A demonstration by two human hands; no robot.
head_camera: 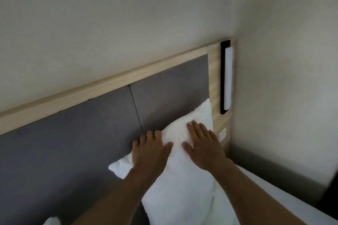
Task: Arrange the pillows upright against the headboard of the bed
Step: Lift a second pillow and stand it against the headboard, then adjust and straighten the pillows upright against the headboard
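A white pillow (180, 179) stands upright, leaning against the grey padded headboard (76, 142) near its right end. My left hand (150, 150) lies flat on the pillow's upper left part, fingers spread, fingertips over the top edge against the headboard. My right hand (203, 144) presses flat on the pillow's upper right face, fingers apart. Neither hand grips the fabric. A second white pillow (222, 204) shows partly behind and to the right of the first. A corner of another white pillow (52, 221) peeks in at the bottom left.
The headboard has a light wooden frame (102, 86) with a black-edged wall lamp (226, 76) set into its right post. A side wall (285, 97) stands close on the right. White bedding (285, 199) fills the lower right.
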